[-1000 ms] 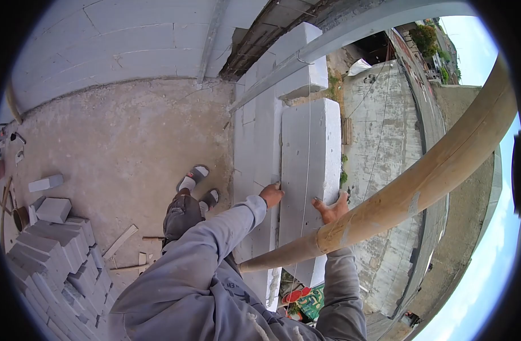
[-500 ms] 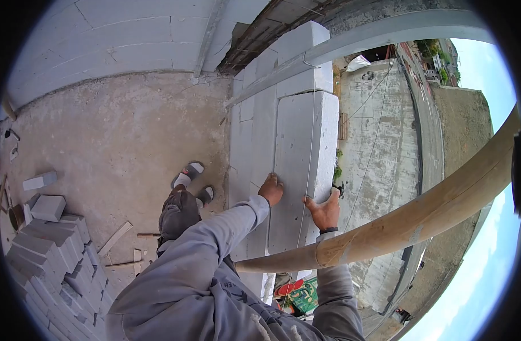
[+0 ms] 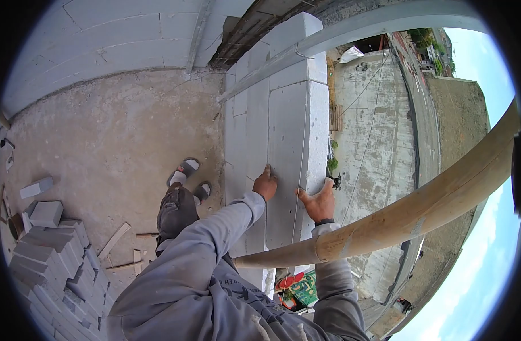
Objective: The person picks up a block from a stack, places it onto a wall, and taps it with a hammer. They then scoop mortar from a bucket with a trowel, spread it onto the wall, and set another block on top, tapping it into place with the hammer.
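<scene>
A long pale concrete block [image 3: 288, 142] lies at the top of the block wall [image 3: 243, 125], its end against a neighbouring block [image 3: 294, 57]. My left hand [image 3: 265, 184] rests at the block's near lower edge, fingers curled against it, with one finger pointing along the joint. On the outer side, my right hand [image 3: 319, 202] grips the block, thumb on the near face and fingers over the far edge, partly hidden. A thin string [image 3: 302, 165] runs along the block beside my right thumb.
A thick bamboo pole [image 3: 385, 233] crosses close over my right forearm. A grey beam [image 3: 351, 38] spans the wall farther up. Stacked blocks [image 3: 50, 250] and wood scraps [image 3: 114, 240] are on the concrete floor [image 3: 118, 131]. Beyond the wall is a drop to a lower weathered surface [image 3: 374, 142].
The gap between the long block and its neighbour has closed, and their outer faces now line up. Both hands stay on the block; the whole view has shifted slightly.
</scene>
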Tool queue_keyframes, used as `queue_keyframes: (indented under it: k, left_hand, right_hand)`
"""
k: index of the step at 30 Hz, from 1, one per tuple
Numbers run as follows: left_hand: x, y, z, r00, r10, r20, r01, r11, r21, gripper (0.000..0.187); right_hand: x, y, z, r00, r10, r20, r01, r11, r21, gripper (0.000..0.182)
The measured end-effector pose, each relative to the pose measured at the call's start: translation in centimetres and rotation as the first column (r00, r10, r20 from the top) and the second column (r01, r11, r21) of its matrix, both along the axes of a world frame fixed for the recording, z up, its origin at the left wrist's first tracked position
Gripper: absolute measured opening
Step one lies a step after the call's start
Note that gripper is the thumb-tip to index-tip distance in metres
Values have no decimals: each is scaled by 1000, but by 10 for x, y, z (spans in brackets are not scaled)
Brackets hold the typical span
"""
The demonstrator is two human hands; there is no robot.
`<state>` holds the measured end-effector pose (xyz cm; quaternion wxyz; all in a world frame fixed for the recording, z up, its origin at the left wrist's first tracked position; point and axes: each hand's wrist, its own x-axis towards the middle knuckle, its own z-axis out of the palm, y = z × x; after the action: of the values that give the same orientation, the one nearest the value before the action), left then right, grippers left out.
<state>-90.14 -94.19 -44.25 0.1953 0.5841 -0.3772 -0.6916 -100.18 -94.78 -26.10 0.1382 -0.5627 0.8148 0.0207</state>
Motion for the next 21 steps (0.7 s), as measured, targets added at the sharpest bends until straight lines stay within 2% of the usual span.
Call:
queue_keyframes:
  k: [2, 3, 5, 7, 8, 10, 15, 17, 19, 21]
  left_hand:
    - [-1, 6, -12, 1000, 21, -7, -21, 1000, 17, 57]
    - [-11, 13, -36, 1000, 9, -1, -9, 997, -76, 57]
    - [-13, 19, -38, 1000, -7, 3, 7, 987, -161, 58]
    - [3, 11, -2, 987, 158, -35, -159, 986, -50, 56]
    - [1, 11, -3, 988, 152, -35, -154, 987, -39, 56]
    - [-5, 19, -9, 948, 316, -49, -312, 948, 65, 54]
    - [-4, 43, -25, 959, 263, -104, -256, 964, 75, 50]
    - [-2, 44, -19, 967, 229, -111, -221, 972, 78, 50]
    - [-1, 47, -16, 973, 210, -99, -199, 973, 115, 50]
    - [-1, 47, -16, 974, 204, -94, -193, 974, 118, 50]
  right_hand:
    - [1, -2, 0, 1000, 16, -17, -15, 1000, 22, 86]
    - [0, -1, -2, 1000, 12, -18, -12, 1000, 27, 86]
    - [-2, -1, -4, 998, 49, -31, -49, 999, -2, 88]
    - [-5, -1, -7, 997, 68, -27, -68, 998, -2, 89]
    - [-6, -1, -8, 996, 88, -23, -88, 996, -4, 90]
    - [-8, -4, -9, 994, 103, -30, -103, 995, 2, 92]
    - [-10, -1, -4, 998, 54, 33, -58, 991, 123, 95]
    - [-21, 3, -11, 986, 139, 88, -139, 990, -8, 98]
    - [-28, 8, -11, 977, 189, 102, -188, 982, -20, 94]
    - [-32, 12, -9, 924, 223, 309, -191, 973, -132, 81]
